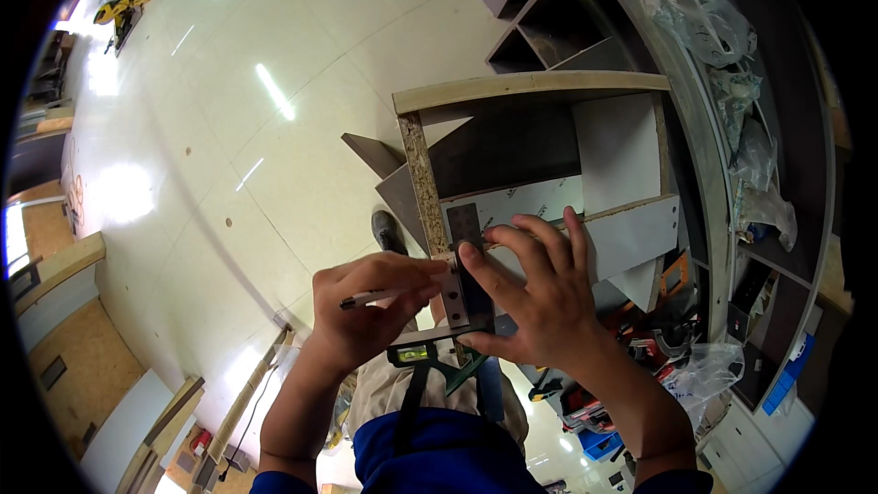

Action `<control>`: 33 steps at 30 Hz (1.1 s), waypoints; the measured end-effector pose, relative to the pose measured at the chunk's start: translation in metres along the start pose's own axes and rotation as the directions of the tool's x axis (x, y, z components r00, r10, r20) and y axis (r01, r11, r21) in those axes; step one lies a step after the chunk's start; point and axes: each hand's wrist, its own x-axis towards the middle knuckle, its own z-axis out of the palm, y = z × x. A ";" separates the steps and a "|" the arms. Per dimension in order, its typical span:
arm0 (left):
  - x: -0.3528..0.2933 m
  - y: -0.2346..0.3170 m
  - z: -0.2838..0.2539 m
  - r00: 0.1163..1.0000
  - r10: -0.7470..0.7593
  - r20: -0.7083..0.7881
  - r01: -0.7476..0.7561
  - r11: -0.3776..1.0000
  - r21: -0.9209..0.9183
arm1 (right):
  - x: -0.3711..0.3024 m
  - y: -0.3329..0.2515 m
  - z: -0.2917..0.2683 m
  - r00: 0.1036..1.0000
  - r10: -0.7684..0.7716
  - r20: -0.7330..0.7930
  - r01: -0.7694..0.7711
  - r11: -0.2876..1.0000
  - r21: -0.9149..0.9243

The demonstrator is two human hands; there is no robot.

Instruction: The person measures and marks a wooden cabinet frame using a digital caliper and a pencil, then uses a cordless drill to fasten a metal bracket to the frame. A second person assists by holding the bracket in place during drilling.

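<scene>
My left hand (370,302) pinches a slim pen (358,298), its fingertips at the left end of a narrow white panel (631,238). My right hand (549,302) spans that panel, fingers spread and thumb low. It holds a square with a dark blade (465,224) across the panel end. Below the panel edge is the green part of the square with a level vial (412,354). Round dark holes show in the white surface beside the blade. The pen's tip is hidden by my left fingers. The panel rests on an open box frame (530,84) with raw chipboard edges.
Dark cabinet shelving (585,9) curves along the right, with clear plastic wrapping (704,18) on it. Tools (594,402) lie at the lower right. Grey offcuts (375,155) stand left of the frame, near my shoe (388,230). Wooden panels (82,338) stand at the far left.
</scene>
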 end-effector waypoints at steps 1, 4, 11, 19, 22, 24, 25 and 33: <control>-0.004 0.001 0.001 1.000 -0.007 0.027 0.006 1.000 0.020 | 0.000 0.000 0.000 1.000 0.001 -0.002 -0.001 1.000 0.000; -0.007 0.004 0.000 0.989 0.015 0.148 -0.016 1.000 0.005 | 0.000 0.001 0.001 1.000 0.001 -0.009 -0.001 1.000 0.002; -0.008 0.016 -0.003 0.950 -0.050 0.310 0.037 0.998 0.049 | 0.000 0.001 0.002 1.000 -0.006 -0.021 0.006 1.000 -0.003; 0.019 0.013 -0.008 0.995 0.070 0.076 -0.076 0.994 0.073 | 0.002 -0.002 -0.002 1.000 0.019 0.023 -0.018 0.999 -0.048; 0.010 0.012 -0.003 0.993 -0.009 0.121 0.002 0.998 0.056 | 0.001 -0.003 -0.002 1.000 0.022 0.011 -0.021 0.999 -0.044; 0.000 0.005 0.001 0.992 0.001 0.130 -0.006 0.999 0.034 | 0.003 -0.005 -0.001 1.000 0.008 -0.011 -0.009 0.999 -0.044; -0.004 0.004 0.002 0.991 0.012 0.135 -0.015 1.000 0.021 | 0.003 -0.005 -0.002 1.000 0.002 -0.026 -0.003 0.999 -0.048; -0.027 0.041 -0.004 0.997 -0.071 -0.023 0.072 0.997 0.042 | -0.004 -0.006 -0.001 0.998 -0.034 -0.044 0.030 0.996 -0.088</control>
